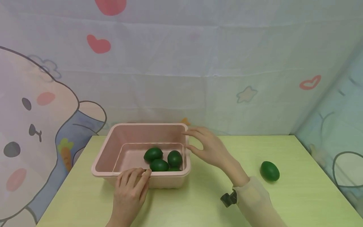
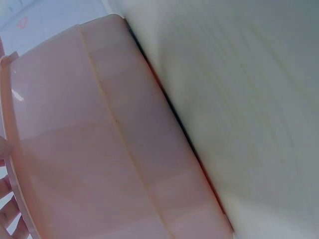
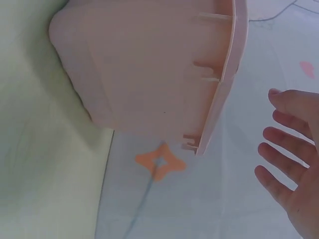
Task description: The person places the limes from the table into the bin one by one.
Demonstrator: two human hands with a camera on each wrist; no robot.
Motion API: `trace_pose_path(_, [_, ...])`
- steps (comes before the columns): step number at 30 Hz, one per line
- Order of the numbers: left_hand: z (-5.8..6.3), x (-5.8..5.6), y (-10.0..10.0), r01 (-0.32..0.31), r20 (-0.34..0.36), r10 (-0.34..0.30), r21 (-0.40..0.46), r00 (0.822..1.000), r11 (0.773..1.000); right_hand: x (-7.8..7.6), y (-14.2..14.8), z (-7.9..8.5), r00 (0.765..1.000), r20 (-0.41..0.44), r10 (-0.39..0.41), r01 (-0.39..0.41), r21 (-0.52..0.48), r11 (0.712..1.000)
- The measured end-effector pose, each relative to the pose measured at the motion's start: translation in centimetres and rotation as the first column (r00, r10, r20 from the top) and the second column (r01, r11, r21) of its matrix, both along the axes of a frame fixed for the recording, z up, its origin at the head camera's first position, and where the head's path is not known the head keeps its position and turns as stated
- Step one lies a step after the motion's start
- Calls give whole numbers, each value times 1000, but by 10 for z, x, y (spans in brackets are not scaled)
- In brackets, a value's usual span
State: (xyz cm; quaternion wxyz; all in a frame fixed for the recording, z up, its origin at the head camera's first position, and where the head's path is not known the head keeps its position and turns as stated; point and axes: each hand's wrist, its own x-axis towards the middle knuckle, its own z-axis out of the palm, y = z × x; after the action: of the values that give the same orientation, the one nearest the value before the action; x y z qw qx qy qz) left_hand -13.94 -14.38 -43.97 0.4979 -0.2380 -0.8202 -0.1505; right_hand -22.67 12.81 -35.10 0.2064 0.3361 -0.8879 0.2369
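Observation:
A pink plastic bin (image 1: 141,181) stands on the table, with several dark green oval fruits (image 1: 153,154) gathered at its right end; the front wall partly hides one. My left hand (image 1: 131,186) holds the bin's front rim, fingers bent over the edge. In the left wrist view, the bin's outer wall (image 2: 99,124) fills much of the frame, with fingertips at the rim. Beside the right rim hovers my right hand (image 1: 205,145), its fingers spread and nothing in them. The right wrist view shows a gap between that hand (image 3: 294,149) and the bin (image 3: 149,74).
One more green oval fruit (image 1: 269,171) lies alone on the right part of the yellow-green table (image 1: 210,201). Behind the table hangs a cloth (image 1: 170,94) printed with hearts and a cartoon animal. A dark device (image 1: 229,198) is strapped to my right wrist.

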Motion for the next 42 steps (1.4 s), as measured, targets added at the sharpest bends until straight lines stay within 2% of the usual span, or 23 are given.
trace_pose_path(9, [0, 0, 0, 2, -1, -2, 2, 1000, 1000, 8, 15, -13, 996, 42, -73, 77, -91, 993])
trace_pose_path(18, [0, 0, -1, 0, -2, 0, 0, 1000, 1000, 11, 25, -29, 996, 25, -90, 93, -174, 980])
trace_pose_path(23, [-1, -1, -1, -1, -9, 1, -2, 1000, 1000, 16, 35, -39, 989, 83, -124, 139, -207, 968])
trace_pose_path(28, [0, -2, -1, 1, -20, -1, -6, 1000, 1000, 21, 47, -48, 976, 156, -154, 191, -261, 946])
trace_pose_path(35, [1, -1, -1, -3, -8, 3, -6, 1000, 1000, 25, 68, -57, 963, 204, -175, 241, -370, 897])
trace_pose_path(42, [0, -1, -1, -5, -11, 5, -9, 1000, 1000, 29, 86, -70, 943, 252, -218, 308, -408, 859])
